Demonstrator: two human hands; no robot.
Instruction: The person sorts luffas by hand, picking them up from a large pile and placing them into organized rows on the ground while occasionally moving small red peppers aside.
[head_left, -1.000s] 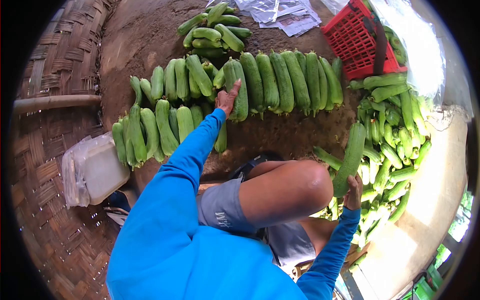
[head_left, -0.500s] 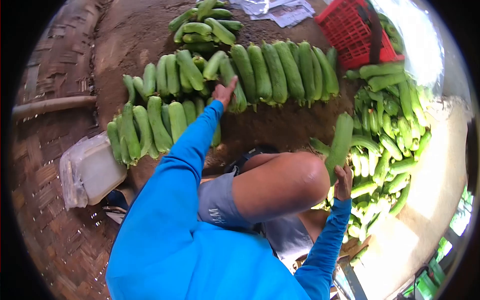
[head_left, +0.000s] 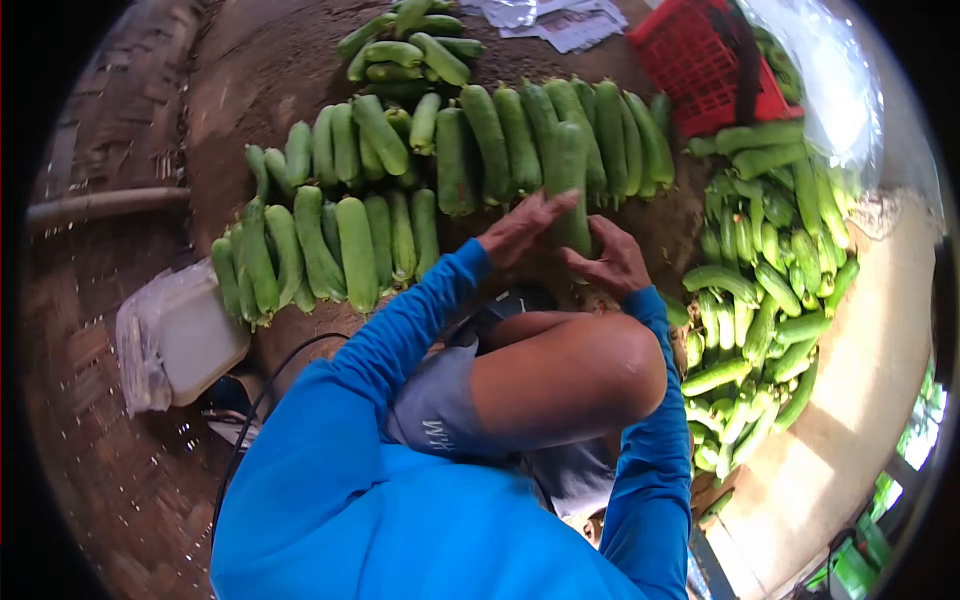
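A long green vegetable (head_left: 567,160) stands between my hands, over the near edge of the upper row. My left hand (head_left: 522,230) is on its left side, with slightly blurred fingers lying across its lower part. Beside its lower right end is my right hand (head_left: 612,262), its thumb and fingers apart. Similar vegetables lie side by side in an upper row (head_left: 484,140) and a lower left row (head_left: 357,250). One with a small reddish mark (head_left: 455,165) lies just beyond my left hand.
A loose pile of green vegetables (head_left: 765,290) lies at the right, below a red basket (head_left: 690,75). More are stacked at the top (head_left: 393,55), near some papers (head_left: 575,22). A plastic-wrapped pale container (head_left: 195,335) sits at the left; my bare knee (head_left: 615,365) is in front.
My right hand has brought the vegetable from the right to the middle and loosened its fingers. My left hand has left the upper row and moved right to this vegetable.
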